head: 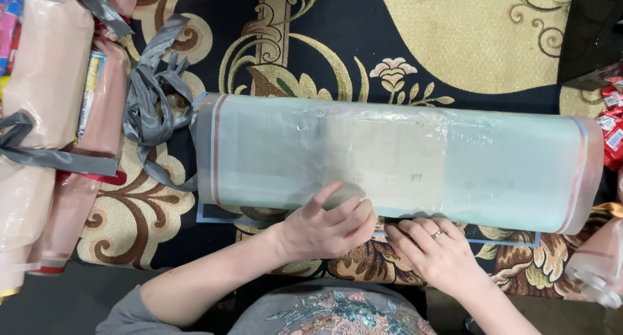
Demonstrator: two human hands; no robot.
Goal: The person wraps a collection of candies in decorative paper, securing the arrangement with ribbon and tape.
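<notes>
Translucent plastic roll [396,163] under left hand [324,228] and right hand [435,247], fingers flat, grasping nothing.

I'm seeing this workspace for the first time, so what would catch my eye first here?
A long roll of translucent pale green film lies across the middle of a dark rug with gold scrollwork. The left hand and the ringed right hand press along its near edge. At the left, wrapped bundles tied with grey ribbon are piled.
</notes>
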